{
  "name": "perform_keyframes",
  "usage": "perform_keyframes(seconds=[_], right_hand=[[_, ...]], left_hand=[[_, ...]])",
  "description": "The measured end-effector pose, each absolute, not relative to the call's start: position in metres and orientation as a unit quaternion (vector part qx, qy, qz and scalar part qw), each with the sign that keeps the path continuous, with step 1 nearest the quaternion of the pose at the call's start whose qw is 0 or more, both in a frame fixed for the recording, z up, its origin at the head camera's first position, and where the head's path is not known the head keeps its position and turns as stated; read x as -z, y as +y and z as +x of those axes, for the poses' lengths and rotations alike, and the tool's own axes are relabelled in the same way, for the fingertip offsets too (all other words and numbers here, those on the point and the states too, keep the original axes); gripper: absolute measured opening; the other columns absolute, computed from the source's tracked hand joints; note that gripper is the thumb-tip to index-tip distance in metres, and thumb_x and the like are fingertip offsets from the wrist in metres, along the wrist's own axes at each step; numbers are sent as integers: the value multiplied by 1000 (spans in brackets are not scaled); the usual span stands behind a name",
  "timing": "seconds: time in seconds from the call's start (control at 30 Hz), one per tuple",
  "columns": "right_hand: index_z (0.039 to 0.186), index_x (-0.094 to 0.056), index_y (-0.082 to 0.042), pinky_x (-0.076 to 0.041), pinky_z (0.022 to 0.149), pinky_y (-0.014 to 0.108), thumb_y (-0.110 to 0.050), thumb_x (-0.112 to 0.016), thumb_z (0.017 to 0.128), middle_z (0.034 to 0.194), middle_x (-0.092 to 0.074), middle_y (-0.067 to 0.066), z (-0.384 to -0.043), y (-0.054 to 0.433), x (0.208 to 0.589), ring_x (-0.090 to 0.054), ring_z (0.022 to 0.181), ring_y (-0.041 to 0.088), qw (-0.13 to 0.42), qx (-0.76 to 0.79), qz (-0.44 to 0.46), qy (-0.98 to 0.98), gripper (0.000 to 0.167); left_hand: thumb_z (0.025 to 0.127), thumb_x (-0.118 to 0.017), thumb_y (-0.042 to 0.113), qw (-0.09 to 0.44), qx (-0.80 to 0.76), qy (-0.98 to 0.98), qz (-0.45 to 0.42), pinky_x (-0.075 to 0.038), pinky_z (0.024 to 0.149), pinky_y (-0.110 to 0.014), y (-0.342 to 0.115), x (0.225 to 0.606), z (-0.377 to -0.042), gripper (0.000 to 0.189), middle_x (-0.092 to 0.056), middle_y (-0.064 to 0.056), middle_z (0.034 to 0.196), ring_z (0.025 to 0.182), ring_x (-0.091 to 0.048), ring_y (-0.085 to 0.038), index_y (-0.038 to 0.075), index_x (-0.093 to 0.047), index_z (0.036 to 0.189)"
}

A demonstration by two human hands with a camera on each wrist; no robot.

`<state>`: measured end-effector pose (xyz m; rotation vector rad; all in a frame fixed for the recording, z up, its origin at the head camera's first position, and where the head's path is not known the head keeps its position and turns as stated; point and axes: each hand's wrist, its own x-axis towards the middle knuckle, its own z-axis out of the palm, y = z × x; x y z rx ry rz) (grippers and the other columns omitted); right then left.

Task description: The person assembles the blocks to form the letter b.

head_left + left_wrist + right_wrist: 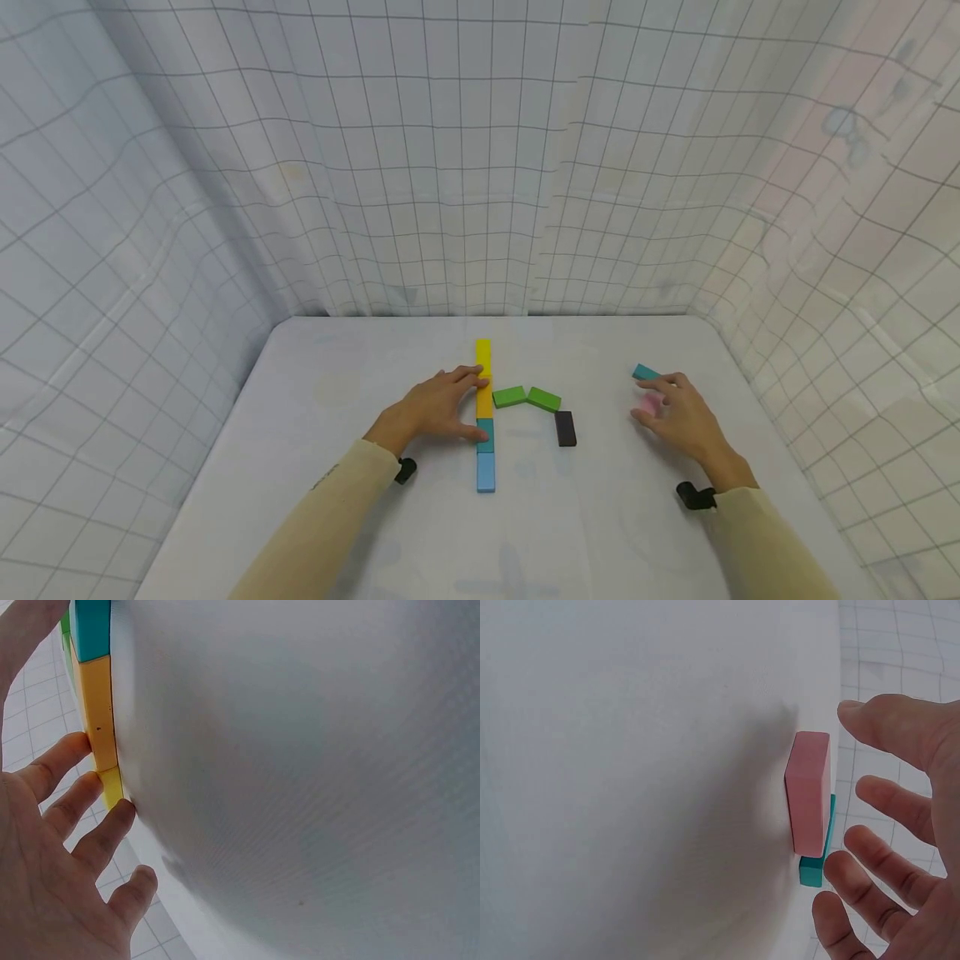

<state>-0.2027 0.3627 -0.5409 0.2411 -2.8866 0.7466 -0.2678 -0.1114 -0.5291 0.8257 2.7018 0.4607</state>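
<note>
A straight column of blocks runs away from me in the head view: a light blue block [486, 473] nearest, then a teal block [486, 427], an orange block [485, 406] and a yellow block [483, 352] farthest. My left hand [438, 406] lies along the column's left side, fingers spread, fingertips at the orange and yellow blocks and thumb at the teal one. My right hand [681, 421] is over a pink block [808, 802], its fingers loosely bent and apart from the block in the right wrist view. Behind the pink block lies a second teal block [645, 372].
Two green blocks [510, 397] lie to the right of the column, one after the other. A black block [566, 428] lies beyond them, towards me. White gridded curtains [480, 167] hang behind and beside the white table [337, 350].
</note>
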Motion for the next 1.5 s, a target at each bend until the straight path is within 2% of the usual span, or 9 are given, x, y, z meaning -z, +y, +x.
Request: perform_keyframes(seconds=[0.27, 0.47, 0.67, 0.83, 1.5], right_hand=[[147, -78, -5, -62, 91, 54, -27, -94, 100, 148, -64, 31, -203, 371, 544, -75, 113, 39, 63, -249, 82, -963, 54], [145, -79, -2, -61, 90, 53, -21, -96, 98, 139, -67, 31, -203, 374, 546, -73, 110, 38, 60, -256, 90, -961, 53], [138, -82, -2, -59, 84, 44, -18, -97, 96, 131, -71, 27, -202, 376, 548, -73, 105, 35, 60, -264, 101, -957, 48], [139, -82, -2, -55, 79, 35, -16, -97, 95, 126, -71, 23, -202, 376, 548, -74, 106, 34, 50, -266, 96, -958, 48], [138, -82, 0, -52, 76, 27, -18, -98, 94, 119, -71, 20, -202, 377, 550, -71, 101, 30, 53, -272, 89, -957, 49]], left_hand=[[91, -89, 75, 139, -158, 936, 283, -45, 132, -80, -112, 531, -269, 105, -35, -5, 192, 167, -46, -60, 26, -51, 176], [92, -89, 75, 141, -161, 935, 282, -43, 134, -79, -111, 530, -268, 105, -35, -5, 193, 168, -45, -59, 26, -51, 176], [92, -89, 75, 142, -160, 935, 283, -43, 135, -78, -111, 530, -268, 105, -35, -5, 193, 169, -46, -58, 26, -50, 177], [91, -89, 76, 139, -158, 935, 284, -44, 134, -78, -111, 531, -269, 106, -36, -5, 192, 168, -46, -58, 26, -50, 177], [91, -89, 75, 141, -159, 936, 281, -42, 135, -77, -111, 533, -268, 105, -35, -5, 192, 169, -46, -58, 26, -51, 176]])
